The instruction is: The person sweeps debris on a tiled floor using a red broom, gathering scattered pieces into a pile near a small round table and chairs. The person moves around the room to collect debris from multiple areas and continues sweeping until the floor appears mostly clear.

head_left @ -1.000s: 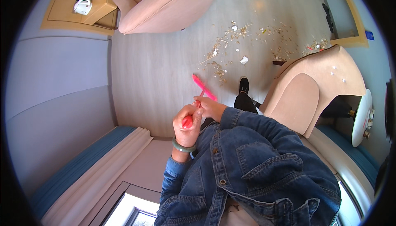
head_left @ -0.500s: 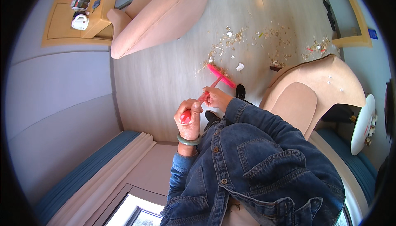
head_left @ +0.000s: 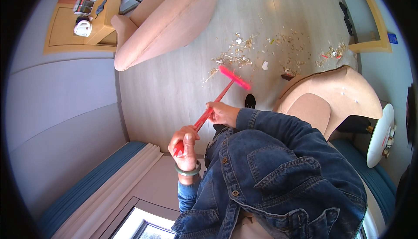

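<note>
A red broom (head_left: 223, 91) slants across the floor in front of me, its pink head at the far end. My left hand (head_left: 184, 145), with a green bangle at the wrist, is wrapped round the top end of the handle. Farther down the handle, my right hand (head_left: 222, 114) grips it with curled fingers. Just beyond the broom head lies a band of litter (head_left: 235, 59), made of shells, small scraps and thin sticks. A crumpled white scrap (head_left: 264, 65) rests to the right of that band.
More litter (head_left: 294, 49) is scattered ahead and right, with another heap (head_left: 334, 52) by the wall. A tan chair (head_left: 309, 112) stands at my right, near a round white table (head_left: 380, 135). A pinkish sofa (head_left: 170, 25) is at the far left, beside a wooden cabinet (head_left: 65, 27).
Both hands have shifted left and nearer to me, and the handle now shows at a longer slant. The litter that touched the broom head now lies a little beyond it.
</note>
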Action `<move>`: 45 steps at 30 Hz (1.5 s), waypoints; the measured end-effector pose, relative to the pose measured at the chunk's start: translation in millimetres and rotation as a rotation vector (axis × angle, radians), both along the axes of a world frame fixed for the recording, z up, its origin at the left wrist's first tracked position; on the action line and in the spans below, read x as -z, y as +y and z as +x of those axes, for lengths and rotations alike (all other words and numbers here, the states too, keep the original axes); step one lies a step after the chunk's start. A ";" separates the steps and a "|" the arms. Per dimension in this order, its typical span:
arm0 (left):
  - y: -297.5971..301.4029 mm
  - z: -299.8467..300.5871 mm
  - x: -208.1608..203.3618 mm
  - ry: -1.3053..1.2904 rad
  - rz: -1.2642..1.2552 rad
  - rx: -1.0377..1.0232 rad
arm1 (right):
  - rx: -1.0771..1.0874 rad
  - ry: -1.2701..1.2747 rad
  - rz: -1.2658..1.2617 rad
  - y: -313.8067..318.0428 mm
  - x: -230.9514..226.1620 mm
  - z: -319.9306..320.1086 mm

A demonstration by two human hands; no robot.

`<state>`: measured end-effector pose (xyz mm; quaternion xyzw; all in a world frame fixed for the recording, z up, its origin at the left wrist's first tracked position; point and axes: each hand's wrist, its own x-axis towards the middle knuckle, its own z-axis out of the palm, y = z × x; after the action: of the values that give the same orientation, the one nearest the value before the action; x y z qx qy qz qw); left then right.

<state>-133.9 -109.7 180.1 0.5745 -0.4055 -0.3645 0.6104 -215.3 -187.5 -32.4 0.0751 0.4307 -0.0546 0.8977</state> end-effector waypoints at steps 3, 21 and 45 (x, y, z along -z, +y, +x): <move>-0.7 -2.5 -14.1 -0.084 0.078 0.043 | -0.122 -0.021 0.104 11.8 1.9 12.2; -67.2 -44.5 31.8 -0.028 0.179 0.169 | 0.094 -0.072 -0.029 -39.8 54.8 -49.3; 43.4 45.6 -22.1 -0.094 0.024 0.161 | -0.136 -0.129 0.087 32.5 -28.4 47.1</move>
<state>-88.4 -66.3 202.2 0.5637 -0.4741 -0.3899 0.5527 -168.2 -155.0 -4.0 0.0879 0.3782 0.0304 0.9211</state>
